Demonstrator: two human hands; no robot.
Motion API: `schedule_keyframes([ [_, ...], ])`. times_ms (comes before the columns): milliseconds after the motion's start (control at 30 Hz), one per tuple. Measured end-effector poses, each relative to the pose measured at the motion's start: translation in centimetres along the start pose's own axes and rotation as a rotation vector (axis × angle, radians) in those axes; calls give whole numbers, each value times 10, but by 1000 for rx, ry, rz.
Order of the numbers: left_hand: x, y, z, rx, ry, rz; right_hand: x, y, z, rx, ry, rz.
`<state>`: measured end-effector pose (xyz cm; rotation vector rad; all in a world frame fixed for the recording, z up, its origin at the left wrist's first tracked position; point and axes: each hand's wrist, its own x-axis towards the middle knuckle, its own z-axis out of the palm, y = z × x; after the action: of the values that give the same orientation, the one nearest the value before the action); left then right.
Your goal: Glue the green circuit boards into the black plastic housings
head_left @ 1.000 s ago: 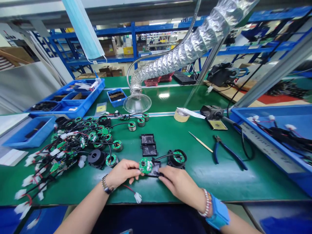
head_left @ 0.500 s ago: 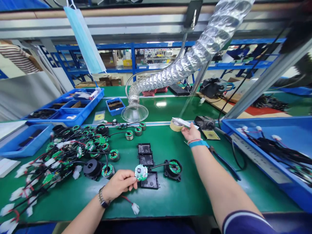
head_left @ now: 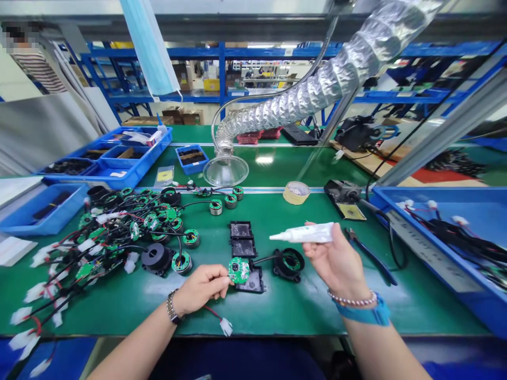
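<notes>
My left hand point(head_left: 200, 287) pinches a small round green circuit board point(head_left: 238, 270) just above the green mat. A black square housing point(head_left: 253, 281) lies right beside the board, and a black cable runs from it to a round black motor part point(head_left: 289, 263). My right hand point(head_left: 336, 261) is raised over the mat and grips a white glue tube point(head_left: 303, 233), its nozzle pointing left toward the board. Two more black square housings point(head_left: 242, 238) lie behind the board.
A tangle of green boards, motors and white-plug wires point(head_left: 119, 237) covers the mat at left. Blue bins point(head_left: 119, 158) stand at back left, a blue tray of cables point(head_left: 455, 232) at right. Blue-handled pliers point(head_left: 368, 250), a tape roll point(head_left: 296, 192) and a fume-hose funnel point(head_left: 225, 170) lie behind.
My right hand left the housing, reached to the back near the tape roll, and came back holding the white tube. The left hand kept hold of the green board.
</notes>
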<state>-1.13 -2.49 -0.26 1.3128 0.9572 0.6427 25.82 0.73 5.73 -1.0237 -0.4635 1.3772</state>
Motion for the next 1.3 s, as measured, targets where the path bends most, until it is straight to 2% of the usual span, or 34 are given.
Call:
schedule_keyframes([
  [167, -2, 0, 1, 11, -6, 10, -12, 22, 6, -47, -92, -30],
  [333, -3, 0, 2, 14, -6, 7, -11, 28, 10, 9, -1, -126],
  [400, -3, 0, 2, 16, -7, 5, -12, 26, 12, 94, 41, -78],
  [533, -3, 0, 3, 8, -7, -3, -17, 28, 18, 183, 27, 168],
  [600, -4, 1, 3, 2, -6, -3, -19, 32, 20, 172, 44, 190],
  [800, -4, 0, 3, -2, -18, 1, -22, 42, 20, 26, -19, -15],
  [900, -5, -1, 3, 4, -30, 4, -23, 40, 20, 37, -6, -72],
  [967, -6, -1, 3, 13, -37, 10, -24, 38, 20, 102, 4, -13],
  [1100, -7, -1, 3, 40, -29, 44, -30, 39, 19, 112, -84, 208],
  [1167, -7, -1, 3, 56, -29, 60, -35, 44, 18, 30, -104, 160],
  [1300, -7, 1, 2, 108, -64, 117, -48, 49, 17, -165, -119, -177],
])
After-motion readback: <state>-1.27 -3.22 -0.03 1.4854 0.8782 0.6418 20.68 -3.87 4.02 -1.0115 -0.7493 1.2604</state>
